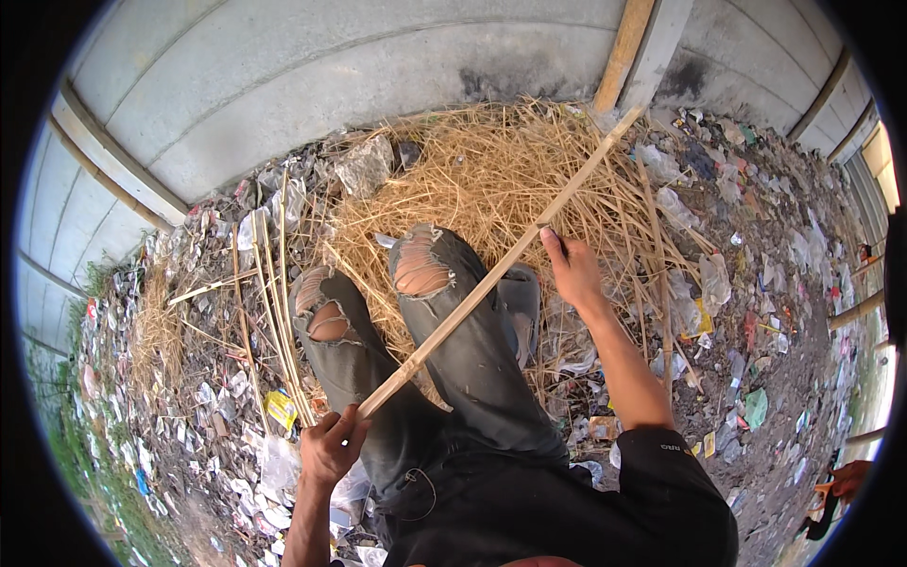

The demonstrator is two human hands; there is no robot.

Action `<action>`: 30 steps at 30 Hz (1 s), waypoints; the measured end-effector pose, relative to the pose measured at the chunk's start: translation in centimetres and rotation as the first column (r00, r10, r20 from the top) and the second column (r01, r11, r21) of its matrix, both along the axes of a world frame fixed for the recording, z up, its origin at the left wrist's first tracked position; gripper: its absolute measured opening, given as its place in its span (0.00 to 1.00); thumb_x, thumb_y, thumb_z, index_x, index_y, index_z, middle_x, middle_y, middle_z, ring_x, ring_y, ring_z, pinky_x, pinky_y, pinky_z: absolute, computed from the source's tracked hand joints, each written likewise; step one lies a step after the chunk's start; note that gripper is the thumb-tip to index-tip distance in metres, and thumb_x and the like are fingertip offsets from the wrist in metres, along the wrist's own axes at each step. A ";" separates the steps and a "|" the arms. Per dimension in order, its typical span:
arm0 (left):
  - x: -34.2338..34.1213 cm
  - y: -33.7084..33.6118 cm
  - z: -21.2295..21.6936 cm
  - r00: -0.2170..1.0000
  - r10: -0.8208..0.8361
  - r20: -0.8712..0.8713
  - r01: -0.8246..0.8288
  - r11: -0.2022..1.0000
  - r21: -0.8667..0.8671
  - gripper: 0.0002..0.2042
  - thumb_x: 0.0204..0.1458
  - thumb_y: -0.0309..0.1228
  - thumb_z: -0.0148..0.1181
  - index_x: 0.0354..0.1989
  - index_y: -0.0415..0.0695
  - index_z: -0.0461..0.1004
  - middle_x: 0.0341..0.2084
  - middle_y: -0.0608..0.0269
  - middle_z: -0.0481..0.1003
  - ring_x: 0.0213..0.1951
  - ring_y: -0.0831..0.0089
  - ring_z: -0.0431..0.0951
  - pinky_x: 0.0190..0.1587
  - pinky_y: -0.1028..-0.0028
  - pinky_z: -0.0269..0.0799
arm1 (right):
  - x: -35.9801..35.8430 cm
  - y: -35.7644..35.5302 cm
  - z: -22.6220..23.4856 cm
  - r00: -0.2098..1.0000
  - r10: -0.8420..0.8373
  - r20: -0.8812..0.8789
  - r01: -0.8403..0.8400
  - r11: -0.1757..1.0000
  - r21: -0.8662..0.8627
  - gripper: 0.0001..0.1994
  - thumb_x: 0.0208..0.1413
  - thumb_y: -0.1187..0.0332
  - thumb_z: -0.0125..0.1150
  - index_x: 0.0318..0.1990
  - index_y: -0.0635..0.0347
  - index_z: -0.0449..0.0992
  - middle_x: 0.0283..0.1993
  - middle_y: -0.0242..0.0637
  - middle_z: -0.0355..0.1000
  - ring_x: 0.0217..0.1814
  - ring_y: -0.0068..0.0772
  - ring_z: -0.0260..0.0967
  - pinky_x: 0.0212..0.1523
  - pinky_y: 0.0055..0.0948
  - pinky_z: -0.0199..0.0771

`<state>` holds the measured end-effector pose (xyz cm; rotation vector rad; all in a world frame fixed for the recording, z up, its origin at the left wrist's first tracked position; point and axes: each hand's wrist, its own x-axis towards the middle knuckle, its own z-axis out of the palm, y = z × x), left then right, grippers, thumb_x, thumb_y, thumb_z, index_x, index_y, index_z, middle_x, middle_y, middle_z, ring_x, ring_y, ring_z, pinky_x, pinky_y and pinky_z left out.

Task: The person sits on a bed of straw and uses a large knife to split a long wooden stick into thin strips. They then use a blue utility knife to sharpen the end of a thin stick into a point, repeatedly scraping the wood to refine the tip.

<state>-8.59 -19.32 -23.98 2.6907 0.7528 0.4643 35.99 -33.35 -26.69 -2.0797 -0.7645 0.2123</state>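
A long, pale bamboo strip (482,288) runs slantwise over my thighs, its far end close to the wall post. My left hand (331,446) is closed round its near end, beside my left thigh. My right hand (574,271) is closed at the strip's right edge, past its middle. Something small and dark shows between thumb and fingers there and at the strip; I cannot make out what it is. Several thin split bamboo strips (274,312) lean left of my knees, their near ends close to my left hand.
A heap of straw-like bamboo shavings (472,180) lies beyond my knees, beside a stone block (366,166). Grey concrete wall panels (359,71) with posts (624,52) stand behind. Littered ground (756,378) spreads around. Another person's hand (853,480) shows at lower right.
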 end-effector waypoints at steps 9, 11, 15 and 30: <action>0.4 -0.5 0.0 0.999 0.017 0.048 -0.010 0.991 -0.135 0.15 0.50 0.27 0.72 0.46 0.38 0.81 0.19 0.57 0.75 0.18 0.65 0.78 0.20 0.68 0.71 | -1.3 -0.1 0.0 0.991 0.036 -0.128 -0.026 0.996 0.083 0.32 0.70 0.44 0.49 0.24 0.67 0.73 0.14 0.37 0.58 0.19 0.31 0.55 0.25 0.38 0.57; 0.8 -0.8 0.0 0.998 0.043 0.038 -0.035 0.979 -0.202 0.14 0.50 0.27 0.72 0.46 0.37 0.81 0.19 0.56 0.75 0.18 0.65 0.78 0.21 0.68 0.71 | -1.5 -0.1 0.4 0.992 0.031 -0.125 -0.026 0.999 0.039 0.32 0.70 0.43 0.49 0.25 0.67 0.73 0.14 0.37 0.58 0.19 0.30 0.55 0.24 0.38 0.57; 1.0 -1.0 0.1 0.997 0.072 0.016 -0.066 0.970 -0.234 0.14 0.51 0.27 0.72 0.45 0.36 0.81 0.19 0.55 0.74 0.19 0.65 0.77 0.22 0.67 0.70 | -1.6 -0.1 0.2 0.989 0.097 -0.113 -0.087 0.992 0.087 0.33 0.70 0.41 0.47 0.20 0.60 0.70 0.14 0.26 0.53 0.19 0.22 0.52 0.22 0.34 0.52; 8.5 -1.9 2.4 0.991 0.103 0.085 -0.060 0.911 -0.408 0.11 0.56 0.29 0.68 0.43 0.36 0.81 0.19 0.49 0.74 0.19 0.60 0.75 0.25 0.66 0.68 | -6.2 1.5 0.9 0.987 0.154 0.040 -0.157 0.981 0.112 0.28 0.69 0.45 0.51 0.37 0.64 0.82 0.15 0.40 0.64 0.17 0.34 0.62 0.23 0.36 0.62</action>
